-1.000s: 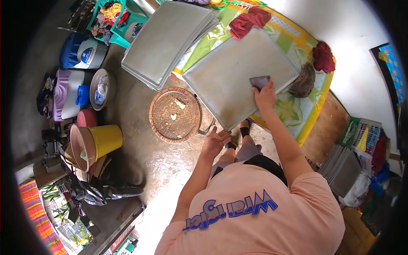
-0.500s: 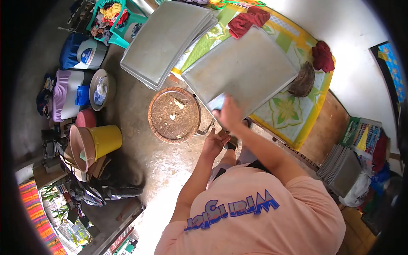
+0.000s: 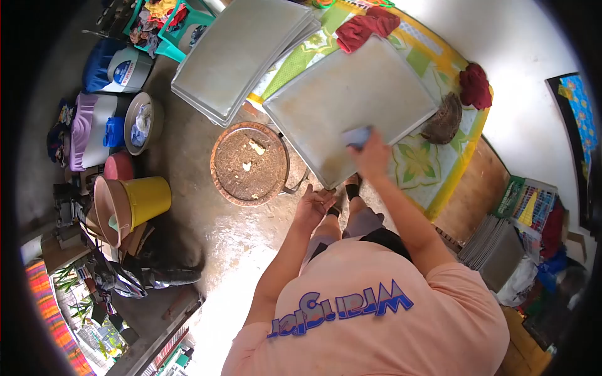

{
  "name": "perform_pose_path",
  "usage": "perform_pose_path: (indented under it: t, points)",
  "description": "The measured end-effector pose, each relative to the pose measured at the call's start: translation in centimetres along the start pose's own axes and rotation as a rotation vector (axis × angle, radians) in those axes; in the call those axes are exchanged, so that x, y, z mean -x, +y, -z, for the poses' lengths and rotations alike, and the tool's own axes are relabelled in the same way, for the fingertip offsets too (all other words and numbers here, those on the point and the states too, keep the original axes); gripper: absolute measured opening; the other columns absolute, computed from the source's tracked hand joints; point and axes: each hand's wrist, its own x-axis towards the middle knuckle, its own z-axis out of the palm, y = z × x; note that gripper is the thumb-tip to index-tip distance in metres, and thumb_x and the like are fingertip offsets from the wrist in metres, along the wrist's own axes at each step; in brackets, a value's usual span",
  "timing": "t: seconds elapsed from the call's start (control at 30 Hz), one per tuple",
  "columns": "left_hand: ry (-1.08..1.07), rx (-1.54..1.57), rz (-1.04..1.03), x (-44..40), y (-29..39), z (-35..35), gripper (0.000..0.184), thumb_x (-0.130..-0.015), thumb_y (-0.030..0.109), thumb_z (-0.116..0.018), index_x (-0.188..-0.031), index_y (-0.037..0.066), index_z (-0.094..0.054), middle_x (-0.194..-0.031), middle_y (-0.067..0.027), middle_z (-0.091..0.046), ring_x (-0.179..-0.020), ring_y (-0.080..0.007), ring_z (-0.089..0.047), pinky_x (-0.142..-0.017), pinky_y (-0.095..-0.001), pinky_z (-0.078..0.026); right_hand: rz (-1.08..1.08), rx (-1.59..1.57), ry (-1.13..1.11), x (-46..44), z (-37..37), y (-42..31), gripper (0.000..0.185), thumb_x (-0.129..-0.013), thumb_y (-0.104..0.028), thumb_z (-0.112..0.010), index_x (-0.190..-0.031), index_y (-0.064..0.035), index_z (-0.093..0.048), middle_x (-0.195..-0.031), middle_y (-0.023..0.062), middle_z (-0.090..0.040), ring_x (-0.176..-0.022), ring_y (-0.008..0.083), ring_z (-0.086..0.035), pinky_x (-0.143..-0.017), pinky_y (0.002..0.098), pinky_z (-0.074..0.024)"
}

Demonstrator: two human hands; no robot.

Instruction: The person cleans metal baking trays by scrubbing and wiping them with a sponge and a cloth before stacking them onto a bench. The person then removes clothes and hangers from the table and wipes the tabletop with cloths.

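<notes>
My right hand [image 3: 374, 158] is closed on a small blue-grey cloth [image 3: 357, 136], blurred by motion, and presses it on a flat grey metal tray [image 3: 342, 94]. The tray lies at a slant, with its near corner over the table's edge. Just below that corner is my left hand [image 3: 315, 205], fingers apart and partly bent; whether it touches the tray rim I cannot tell. A stack of similar metal trays [image 3: 241, 56] lies to the left. A dark red cloth [image 3: 367, 29] rests against the tray's far edge.
A green-and-yellow patterned tablecloth [image 3: 417, 166] lies beneath the tray, carrying a brown, rounded object [image 3: 443, 119] and a maroon cloth [image 3: 475, 85]. On the floor stand a round brown basin [image 3: 251, 172] with pale scraps and a yellow bucket [image 3: 149, 202]. Thin grey panels [image 3: 492, 250] lean at right.
My right hand and the cloth have moved right and slightly up across the tray, away from its near edge. My left hand stays near the corner. The whole view has shifted slightly.
</notes>
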Motion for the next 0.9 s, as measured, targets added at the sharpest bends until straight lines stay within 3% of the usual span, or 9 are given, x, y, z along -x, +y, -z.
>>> perform_pose_path:
  t: [0.1,0.2,0.3,0.37,0.4,0.5,0.6,0.8,0.9]
  points:
    - [0.021,-0.053,-0.009,0.0,0.3,-0.6,0.103,-0.075,-0.009,-0.046,-0.149,0.019,0.02,-0.125,-0.0244,-0.047,-0.112,-0.0374,-0.054,-0.09,-0.0452,-0.052,0.179,0.066,-0.026,1.3,-1.3,-1.5,0.098,-0.072,-0.056,-0.072,-0.139,0.0038,-0.034,-0.134,0.0201,-0.048,-0.123,0.0321,-0.049,-0.099,0.0464,-0.037]
    - [0.038,-0.056,-0.014,0.4,0.3,-0.3,0.102,-0.075,-0.009,-0.046,-0.149,0.018,0.018,-0.126,-0.0245,-0.046,-0.114,-0.0375,-0.052,-0.091,-0.0463,-0.051,-0.158,-0.005,0.15,-4.6,0.5,4.5,0.091,-0.075,-0.051,-0.068,-0.138,0.0048,-0.034,-0.137,0.0183,-0.046,-0.122,0.0288,-0.05,-0.099,0.051,-0.0353]
    - [0.077,-0.058,-0.04,0.2,0.0,-0.7,0.098,-0.073,-0.009,-0.046,-0.149,0.016,0.009,-0.129,-0.0246,-0.044,-0.117,-0.0381,-0.05,-0.095,-0.0478,-0.049,-0.193,-0.026,-0.021,-4.2,2.7,3.7,0.093,-0.077,-0.053,-0.067,-0.139,0.0062,-0.032,-0.14,0.0187,-0.044,-0.124,0.0294,-0.048,-0.1,0.0501,-0.035]
    - [0.171,-0.064,-0.045,0.4,-0.4,-1.5,0.091,-0.069,-0.01,-0.045,-0.15,0.013,-0.011,-0.133,-0.0252,-0.041,-0.122,-0.0395,-0.047,-0.101,-0.0492,-0.047,0.078,0.022,-0.034,1.2,0.1,-1.0,0.093,-0.077,-0.054,-0.067,-0.141,0.0036,-0.031,-0.137,0.0178,-0.046,-0.12,0.0336,-0.051,-0.102,0.0503,-0.0341]
    - [0.151,-0.098,-0.045,0.3,-0.3,-1.4,0.093,-0.069,-0.009,-0.046,-0.151,0.014,-0.008,-0.134,-0.0252,-0.041,-0.121,-0.0397,-0.048,-0.101,-0.0495,-0.046,0.172,0.065,-0.116,2.9,-0.2,-2.8,0.093,-0.077,-0.054,-0.067,-0.142,0.0026,-0.031,-0.136,0.0178,-0.048,-0.118,0.0348,-0.052,-0.102,0.0494,-0.0342]
    - [0.124,-0.092,-0.036,0.5,0.0,-1.3,0.092,-0.07,-0.008,-0.046,-0.151,0.013,-0.007,-0.134,-0.0253,-0.041,-0.121,-0.0395,-0.048,-0.101,-0.0496,-0.046,0.113,-0.011,-0.034,1.4,-1.2,-1.2,0.094,-0.075,-0.05,-0.071,-0.141,0.0029,-0.03,-0.133,0.0214,-0.048,-0.117,0.0351,-0.053,-0.1,0.0511,-0.0345]
    - [0.133,-0.05,-0.039,0.9,-0.1,-1.4,0.091,-0.07,-0.008,-0.045,-0.15,0.012,-0.007,-0.134,-0.0256,-0.041,-0.123,-0.0399,-0.047,-0.102,-0.0499,-0.046,-0.174,-0.062,0.114,-4.8,3.5,5.1,0.088,-0.077,-0.046,-0.069,-0.142,-0.0001,-0.032,-0.132,0.0174,-0.05,-0.111,0.0344,-0.057,-0.102,0.0471,-0.0355]
    - [0.16,-0.126,-0.052,0.3,-0.3,-1.5,0.088,-0.07,-0.008,-0.043,-0.148,0.011,-0.008,-0.136,-0.0261,-0.04,-0.125,-0.0421,-0.045,-0.102,-0.0497,-0.045,0.158,-0.067,-0.135,2.1,-0.7,-1.8,0.089,-0.075,-0.048,-0.071,-0.14,0.0016,-0.034,-0.133,0.0194,-0.047,-0.122,0.0337,-0.047,-0.101,0.0514,-0.0343]
    - [0.088,-0.121,-0.041,0.5,0.1,-1.3,0.088,-0.07,-0.008,-0.043,-0.148,0.011,-0.007,-0.137,-0.0266,-0.04,-0.124,-0.043,-0.046,-0.103,-0.0501,-0.045,0.137,-0.027,-0.044,0.8,-1.1,0.2,0.088,-0.076,-0.048,-0.07,-0.14,0.0017,-0.034,-0.133,0.02,-0.046,-0.119,0.0351,-0.05,-0.101,0.052,-0.0341]
